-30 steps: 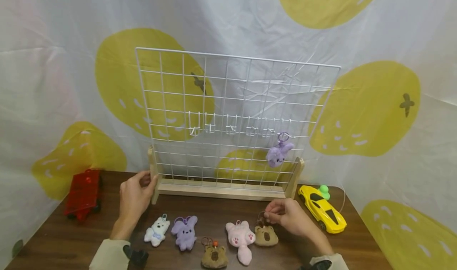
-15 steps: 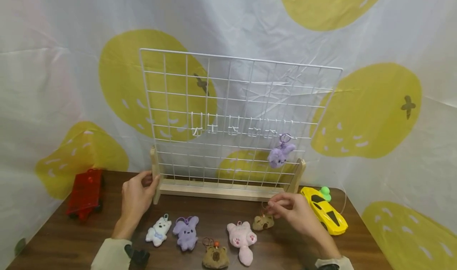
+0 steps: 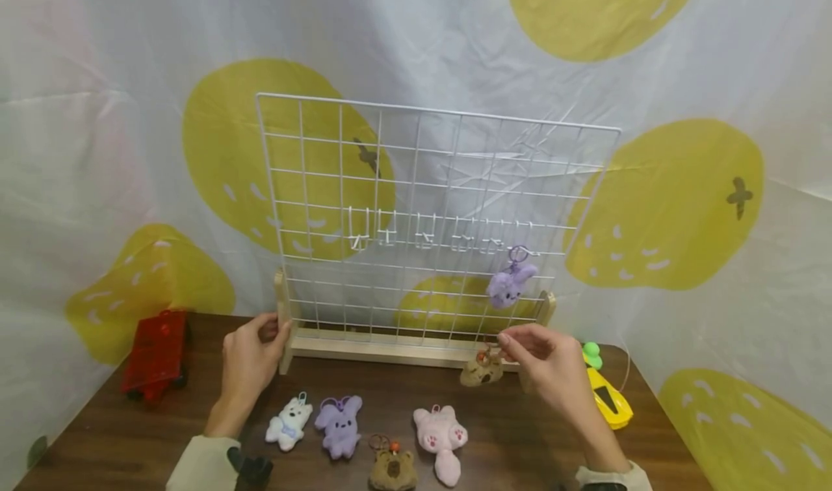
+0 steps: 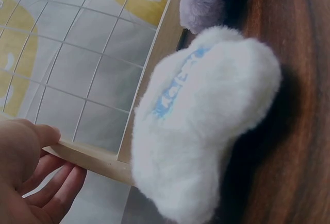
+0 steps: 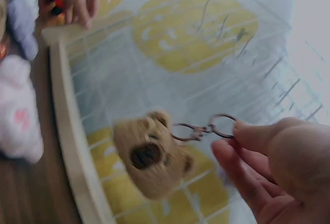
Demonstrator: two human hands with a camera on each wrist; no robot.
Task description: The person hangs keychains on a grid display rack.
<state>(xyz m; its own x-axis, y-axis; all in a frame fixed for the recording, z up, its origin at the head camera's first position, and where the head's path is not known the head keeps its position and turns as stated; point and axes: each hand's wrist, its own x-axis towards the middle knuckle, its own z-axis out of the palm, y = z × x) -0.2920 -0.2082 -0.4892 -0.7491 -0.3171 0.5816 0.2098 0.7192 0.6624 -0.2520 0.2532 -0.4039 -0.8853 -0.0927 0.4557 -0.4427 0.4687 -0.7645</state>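
My right hand (image 3: 549,365) pinches the metal ring (image 5: 212,124) of a brown bear plush keychain (image 3: 482,373) between thumb and fingertips. The plush (image 5: 149,157) dangles in front of the rack's wooden base bar (image 3: 396,349), its dark muzzle showing in the right wrist view. At the rack's left end, my left hand (image 3: 249,357) grips the wooden side post (image 3: 282,297), thumb on one side and fingers on the other. White hooks (image 3: 425,240) line the wire grid (image 3: 416,149), and a purple bunny keychain (image 3: 508,287) hangs from the rightmost one.
On the table lie a white plush (image 3: 288,424), a purple bunny plush (image 3: 340,429), another brown bear plush (image 3: 393,469) and a pink plush (image 3: 440,433). A red toy car (image 3: 154,354) stands left, a yellow toy car (image 3: 611,401) right, partly behind my right hand.
My right hand has lifted the brown bear keychain off the table and carried it up towards the rack's base bar. The left hand stays on the post.
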